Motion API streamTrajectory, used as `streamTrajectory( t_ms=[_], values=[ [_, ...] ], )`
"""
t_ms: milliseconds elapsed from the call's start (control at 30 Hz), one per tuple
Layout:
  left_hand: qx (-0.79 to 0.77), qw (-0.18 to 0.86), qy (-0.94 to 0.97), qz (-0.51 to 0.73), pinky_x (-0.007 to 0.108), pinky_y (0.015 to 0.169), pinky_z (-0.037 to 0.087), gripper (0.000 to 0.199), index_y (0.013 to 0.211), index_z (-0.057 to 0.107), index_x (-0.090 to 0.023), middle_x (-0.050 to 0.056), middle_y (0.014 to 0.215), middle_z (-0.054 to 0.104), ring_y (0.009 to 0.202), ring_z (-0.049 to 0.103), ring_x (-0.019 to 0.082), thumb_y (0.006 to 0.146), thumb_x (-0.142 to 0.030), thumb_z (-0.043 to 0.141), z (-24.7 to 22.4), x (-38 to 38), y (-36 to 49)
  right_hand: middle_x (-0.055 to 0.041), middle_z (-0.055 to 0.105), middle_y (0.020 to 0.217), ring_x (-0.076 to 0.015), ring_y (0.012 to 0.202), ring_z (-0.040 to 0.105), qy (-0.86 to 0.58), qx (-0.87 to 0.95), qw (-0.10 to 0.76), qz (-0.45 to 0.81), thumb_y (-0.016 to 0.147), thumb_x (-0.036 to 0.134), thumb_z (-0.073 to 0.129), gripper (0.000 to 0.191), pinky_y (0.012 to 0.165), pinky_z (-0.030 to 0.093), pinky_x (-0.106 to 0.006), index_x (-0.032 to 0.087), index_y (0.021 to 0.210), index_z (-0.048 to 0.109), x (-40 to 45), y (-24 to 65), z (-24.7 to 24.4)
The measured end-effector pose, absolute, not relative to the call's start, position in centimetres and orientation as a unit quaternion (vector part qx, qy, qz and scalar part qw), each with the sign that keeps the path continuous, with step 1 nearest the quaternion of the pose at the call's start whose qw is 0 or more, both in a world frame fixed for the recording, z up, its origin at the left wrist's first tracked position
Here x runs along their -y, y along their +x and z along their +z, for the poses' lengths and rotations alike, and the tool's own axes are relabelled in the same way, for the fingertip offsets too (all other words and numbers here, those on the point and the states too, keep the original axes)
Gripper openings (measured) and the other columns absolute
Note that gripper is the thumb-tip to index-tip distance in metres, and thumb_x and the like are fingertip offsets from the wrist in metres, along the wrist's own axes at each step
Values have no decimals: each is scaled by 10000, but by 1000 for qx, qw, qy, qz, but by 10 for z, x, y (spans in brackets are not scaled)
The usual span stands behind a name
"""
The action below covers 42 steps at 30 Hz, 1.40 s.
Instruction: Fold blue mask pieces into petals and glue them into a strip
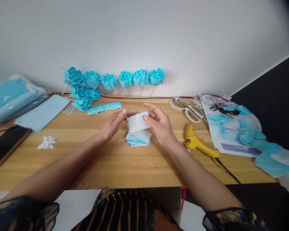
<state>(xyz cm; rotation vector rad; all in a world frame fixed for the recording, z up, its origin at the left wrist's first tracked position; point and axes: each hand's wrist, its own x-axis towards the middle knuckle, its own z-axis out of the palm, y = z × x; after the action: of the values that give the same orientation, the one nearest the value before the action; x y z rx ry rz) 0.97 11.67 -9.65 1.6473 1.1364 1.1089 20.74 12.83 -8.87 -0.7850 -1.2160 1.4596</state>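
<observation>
My right hand point(160, 123) pinches a thin white rectangular fabric piece point(137, 122) between thumb and fingers at its right end. At the piece's left edge, the fingers of my left hand point(115, 124) are closed on it, partly hidden behind it. Just below lies a small stack of blue and white fabric pieces point(137, 142) on the wooden table. Behind my left hand is a strip of overlapping folded blue pieces point(104, 108).
Several blue fabric flowers point(140, 77) on sticks lean against the wall. At right are scissors point(191, 110), a tape roll point(177, 103), a yellow glue gun point(198, 144) and a paper sheet point(215, 131) with blue scraps. White scraps point(48, 142), a phone point(7, 144) and packaged blue sheets point(14, 96) lie left.
</observation>
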Motion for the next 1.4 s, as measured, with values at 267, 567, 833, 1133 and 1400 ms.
streamTrajectory(
  t_ms=[267, 567, 833, 1133, 1400],
  values=[
    [-459, 477, 564, 492, 271, 710, 502, 331, 888, 762, -162, 53, 881, 761, 777, 649, 170, 755, -464, 788, -92, -115, 19, 60, 633, 789, -95, 681, 568, -337, 518, 524, 586, 782, 260, 750, 423, 619, 459, -225, 276, 1191, 645, -127, 206, -93],
    [-449, 466, 558, 519, 232, 593, 434, 289, 729, 705, -152, 0, 664, 656, 599, 532, 107, 793, -432, 738, -88, -114, 21, 27, 628, 809, -111, 700, 557, -371, 522, 511, 573, 848, 398, 695, 382, 629, 448, -239, 272, 1208, 676, -127, 210, -89],
    [-441, 422, 610, 506, 247, 605, 439, 310, 671, 671, -158, 4, 628, 647, 601, 545, 119, 829, -423, 706, -86, -112, 19, 10, 662, 751, -111, 642, 546, -394, 585, 461, 538, 740, 387, 795, 255, 582, 433, -237, 192, 891, 734, -127, 211, -92],
    [-438, 413, 625, 497, 284, 668, 493, 456, 792, 703, -152, 55, 753, 705, 703, 609, 162, 878, -590, 607, -86, -113, 17, 7, 697, 805, -131, 701, 586, -406, 584, 522, 471, 809, 376, 732, 185, 629, 467, -249, 205, 878, 716, -131, 213, -94],
    [-438, 261, 722, 468, 249, 641, 450, 118, 802, 722, -154, 38, 765, 729, 689, 616, 140, 846, -223, 637, -92, -111, 24, -46, 736, 1135, -230, 1067, 655, -342, 771, 486, 231, 854, 244, 687, 334, 963, 493, -424, 278, 1185, 653, -124, 215, -87]
  ],
)
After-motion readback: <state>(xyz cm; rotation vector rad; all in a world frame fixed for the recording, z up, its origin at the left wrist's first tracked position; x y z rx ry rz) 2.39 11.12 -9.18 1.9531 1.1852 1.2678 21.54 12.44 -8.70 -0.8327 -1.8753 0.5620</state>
